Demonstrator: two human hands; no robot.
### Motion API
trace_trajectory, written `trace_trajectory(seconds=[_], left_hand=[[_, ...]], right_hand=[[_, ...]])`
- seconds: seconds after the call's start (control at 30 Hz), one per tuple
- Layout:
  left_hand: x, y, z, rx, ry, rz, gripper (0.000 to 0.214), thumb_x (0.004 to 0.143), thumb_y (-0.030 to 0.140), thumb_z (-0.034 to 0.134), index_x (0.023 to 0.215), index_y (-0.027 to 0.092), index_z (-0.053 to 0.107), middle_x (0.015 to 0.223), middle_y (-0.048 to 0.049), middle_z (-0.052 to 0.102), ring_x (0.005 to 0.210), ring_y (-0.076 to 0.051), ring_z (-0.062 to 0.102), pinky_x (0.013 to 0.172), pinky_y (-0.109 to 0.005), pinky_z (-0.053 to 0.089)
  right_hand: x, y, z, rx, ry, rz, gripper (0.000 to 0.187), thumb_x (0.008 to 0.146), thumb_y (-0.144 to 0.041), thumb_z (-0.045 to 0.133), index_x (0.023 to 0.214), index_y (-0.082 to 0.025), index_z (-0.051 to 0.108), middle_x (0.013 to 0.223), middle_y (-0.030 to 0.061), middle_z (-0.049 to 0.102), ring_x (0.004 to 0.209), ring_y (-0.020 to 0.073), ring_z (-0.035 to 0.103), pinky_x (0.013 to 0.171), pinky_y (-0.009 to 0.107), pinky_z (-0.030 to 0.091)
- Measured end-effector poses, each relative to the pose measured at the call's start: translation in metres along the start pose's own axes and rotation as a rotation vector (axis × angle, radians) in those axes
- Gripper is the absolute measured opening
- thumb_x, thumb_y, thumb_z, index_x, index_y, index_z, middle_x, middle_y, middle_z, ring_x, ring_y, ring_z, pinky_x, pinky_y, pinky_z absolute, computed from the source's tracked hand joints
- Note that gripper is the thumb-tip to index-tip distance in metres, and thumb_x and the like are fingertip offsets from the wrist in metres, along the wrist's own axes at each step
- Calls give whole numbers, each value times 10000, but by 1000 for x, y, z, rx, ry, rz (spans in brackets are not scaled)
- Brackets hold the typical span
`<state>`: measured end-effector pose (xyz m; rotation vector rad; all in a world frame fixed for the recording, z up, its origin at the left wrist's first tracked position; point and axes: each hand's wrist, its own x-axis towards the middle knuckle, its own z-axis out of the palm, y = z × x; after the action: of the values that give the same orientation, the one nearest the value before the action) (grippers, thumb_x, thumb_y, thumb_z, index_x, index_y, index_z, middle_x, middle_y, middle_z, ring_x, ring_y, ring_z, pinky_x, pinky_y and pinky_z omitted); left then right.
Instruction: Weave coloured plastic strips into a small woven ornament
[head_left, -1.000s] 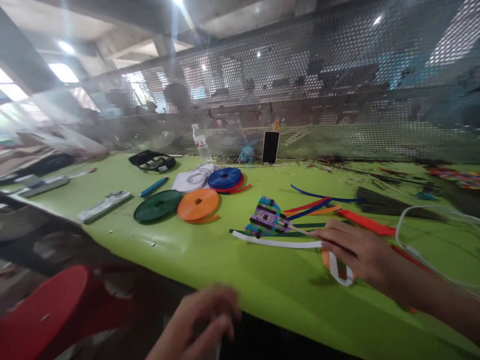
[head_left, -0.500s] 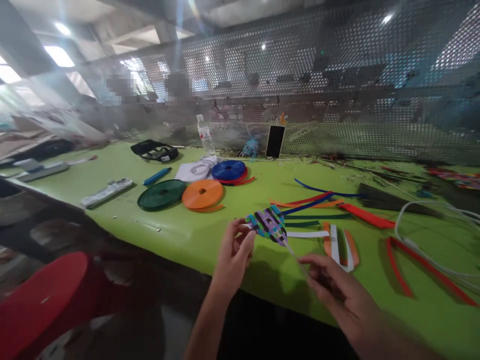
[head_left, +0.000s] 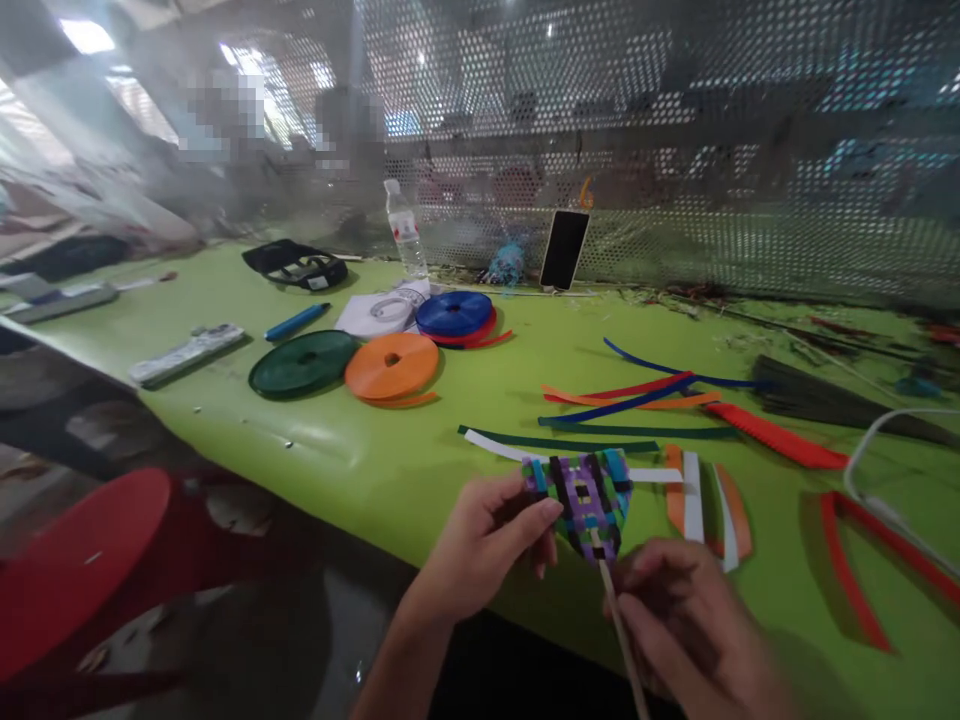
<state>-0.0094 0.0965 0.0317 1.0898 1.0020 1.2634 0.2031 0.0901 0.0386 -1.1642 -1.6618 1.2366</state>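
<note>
My left hand (head_left: 484, 550) pinches the left edge of a small woven fan-shaped piece (head_left: 582, 492), checked in purple, black, teal and green. A thin pale stick (head_left: 622, 635) runs down from the lower tip of the weave. Closed around that stick, just below the weave, are the fingers of my right hand (head_left: 686, 620); part of their grip is hidden. Behind the piece, white and green strips (head_left: 559, 439) lie on the green table (head_left: 390, 490). To its right sits a bundle of orange and white strips (head_left: 691, 495).
Rolls of orange (head_left: 392, 367), green (head_left: 304, 363) and blue strip (head_left: 454, 314) lie left of centre. Farther back stand a water bottle (head_left: 406, 232) and a phone (head_left: 565, 250) before a perforated screen. Red strips (head_left: 855, 570) and a white cable (head_left: 862, 465) lie right. A red stool (head_left: 82, 560) stands lower left.
The woven piece has come nearer and turned, so its tip points down and its face shows more fully. Both hands moved with it, the right one closer to the weave. The view has shifted.
</note>
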Motion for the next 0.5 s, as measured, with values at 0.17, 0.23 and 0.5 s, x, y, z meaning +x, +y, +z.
trace_trajectory(seconds=[0.17, 0.23, 0.5], left_hand=[[-2, 2, 1, 57, -46, -35, 407, 991, 513, 628, 775, 171, 585, 635, -29, 668, 523, -104, 588, 508, -200, 412], [-3, 3, -1, 116, -69, -48, 425, 1016, 528, 573, 788, 171, 601, 653, -33, 675, 533, -114, 591, 507, -211, 403], [-3, 5, -6, 170, -73, 13, 411, 1038, 503, 551, 791, 184, 630, 694, -16, 671, 623, -126, 609, 593, -224, 459]], right_hand=[[21, -9, 2, 179, 61, 137, 430, 928, -567, 670, 1243, -282, 603, 787, 8, 719, 534, 158, 651, 467, 242, 554], [26, -13, 5, 211, 58, 147, 418, 925, -597, 658, 1187, -272, 664, 681, -7, 680, 505, 165, 634, 448, 247, 548], [32, -8, 15, 190, 190, 202, 401, 917, -605, 663, 708, -263, 648, 583, -12, 548, 512, 164, 553, 424, 263, 495]])
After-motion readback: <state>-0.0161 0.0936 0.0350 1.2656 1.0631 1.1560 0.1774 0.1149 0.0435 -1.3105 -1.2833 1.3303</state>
